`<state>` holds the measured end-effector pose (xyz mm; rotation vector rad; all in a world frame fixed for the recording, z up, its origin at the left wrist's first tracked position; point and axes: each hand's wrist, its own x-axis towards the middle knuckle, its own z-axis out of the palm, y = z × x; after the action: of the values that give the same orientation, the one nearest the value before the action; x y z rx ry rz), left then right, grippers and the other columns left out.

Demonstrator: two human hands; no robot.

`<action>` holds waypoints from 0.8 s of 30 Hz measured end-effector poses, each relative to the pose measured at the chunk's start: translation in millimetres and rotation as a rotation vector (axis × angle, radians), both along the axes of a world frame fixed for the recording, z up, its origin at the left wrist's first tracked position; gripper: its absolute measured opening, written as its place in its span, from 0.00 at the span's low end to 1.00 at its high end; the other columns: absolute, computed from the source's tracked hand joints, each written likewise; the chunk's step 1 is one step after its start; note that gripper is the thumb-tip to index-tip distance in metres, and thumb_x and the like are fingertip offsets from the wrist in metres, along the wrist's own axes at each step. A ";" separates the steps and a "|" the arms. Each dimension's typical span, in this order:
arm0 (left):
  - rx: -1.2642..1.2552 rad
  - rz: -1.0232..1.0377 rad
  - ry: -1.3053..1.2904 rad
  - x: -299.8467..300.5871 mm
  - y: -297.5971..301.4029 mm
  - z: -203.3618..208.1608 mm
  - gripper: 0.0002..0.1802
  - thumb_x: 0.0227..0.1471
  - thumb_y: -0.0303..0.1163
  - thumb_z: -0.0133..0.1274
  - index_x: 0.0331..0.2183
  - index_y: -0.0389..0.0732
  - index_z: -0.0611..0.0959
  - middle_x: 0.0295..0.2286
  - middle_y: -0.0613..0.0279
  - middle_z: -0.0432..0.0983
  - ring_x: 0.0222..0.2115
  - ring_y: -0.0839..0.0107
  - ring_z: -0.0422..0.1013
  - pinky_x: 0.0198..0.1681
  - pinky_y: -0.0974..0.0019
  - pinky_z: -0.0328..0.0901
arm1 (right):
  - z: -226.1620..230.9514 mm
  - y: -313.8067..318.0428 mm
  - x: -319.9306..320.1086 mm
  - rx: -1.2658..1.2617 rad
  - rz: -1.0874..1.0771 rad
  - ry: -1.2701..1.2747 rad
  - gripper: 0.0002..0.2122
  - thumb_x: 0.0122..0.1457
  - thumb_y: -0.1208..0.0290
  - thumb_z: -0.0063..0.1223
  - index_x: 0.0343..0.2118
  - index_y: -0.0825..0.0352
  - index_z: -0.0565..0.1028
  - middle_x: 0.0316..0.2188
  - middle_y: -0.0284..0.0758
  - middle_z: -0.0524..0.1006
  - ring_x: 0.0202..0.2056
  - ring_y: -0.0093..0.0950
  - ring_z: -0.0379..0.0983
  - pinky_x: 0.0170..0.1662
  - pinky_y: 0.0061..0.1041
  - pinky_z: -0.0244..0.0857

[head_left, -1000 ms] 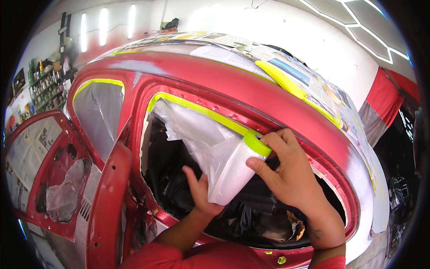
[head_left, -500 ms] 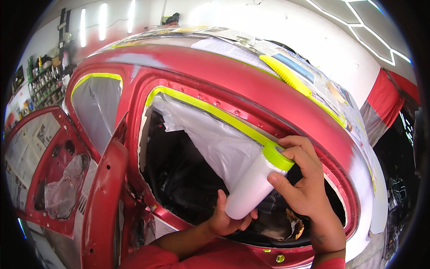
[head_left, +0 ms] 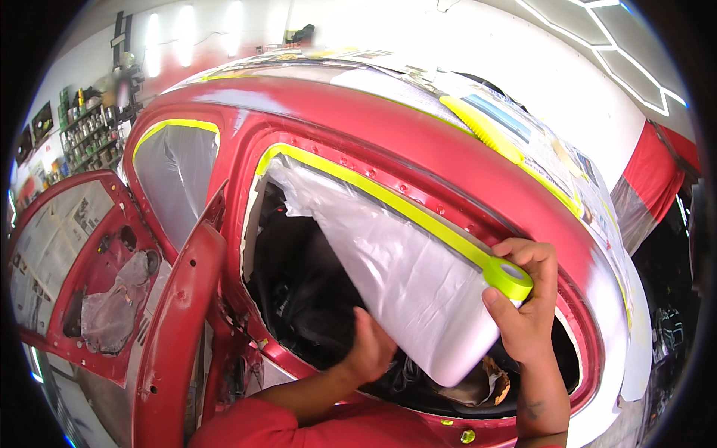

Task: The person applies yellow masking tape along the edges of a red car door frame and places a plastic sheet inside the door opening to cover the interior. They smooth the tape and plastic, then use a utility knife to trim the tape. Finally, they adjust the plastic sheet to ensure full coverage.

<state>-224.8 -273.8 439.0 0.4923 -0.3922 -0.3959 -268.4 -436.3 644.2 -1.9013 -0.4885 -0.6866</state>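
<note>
My right hand (head_left: 529, 310) is closed around the taped end of a roll of masking film (head_left: 474, 343). A band of bright yellow-green tape (head_left: 507, 278) caps that end. From the roll, a strip of tape (head_left: 388, 205) runs up along the top edge of the red car's door opening (head_left: 299, 142). Translucent white film (head_left: 388, 276) hangs below the strip, over part of the opening. My left hand (head_left: 371, 345) is left of the roll, apart from it, near the film's lower edge. Its thumb points up and the hand looks open, with some fingers hidden.
At the left, a red door (head_left: 179, 328) stands open, and beyond it is another door panel (head_left: 82, 254) with newspaper over its window. Film covers the windshield opening (head_left: 177, 179). Newspaper (head_left: 515, 119) and a yellow ribbed object (head_left: 482, 128) are on the roof. Shelves (head_left: 89, 138) hold several cans.
My right hand has moved the roll right and slightly down along the opening's edge, paying out more tape and film. My left hand has come off the roll's lower end.
</note>
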 end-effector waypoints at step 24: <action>-0.444 0.417 0.000 107.6 48.3 139.8 0.34 0.69 0.56 0.48 0.61 0.37 0.73 0.55 0.51 0.76 0.57 0.55 0.71 0.65 0.50 0.63 | 58.3 8.8 -29.2 -1.306 -0.563 0.045 0.20 0.61 0.65 0.62 0.57 0.51 0.82 0.30 0.40 0.79 0.28 0.40 0.80 0.32 0.38 0.74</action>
<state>-117.2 -225.5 578.8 0.1310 -0.3537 0.0975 -297.5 -427.5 702.5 -3.3587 -0.3853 -0.7314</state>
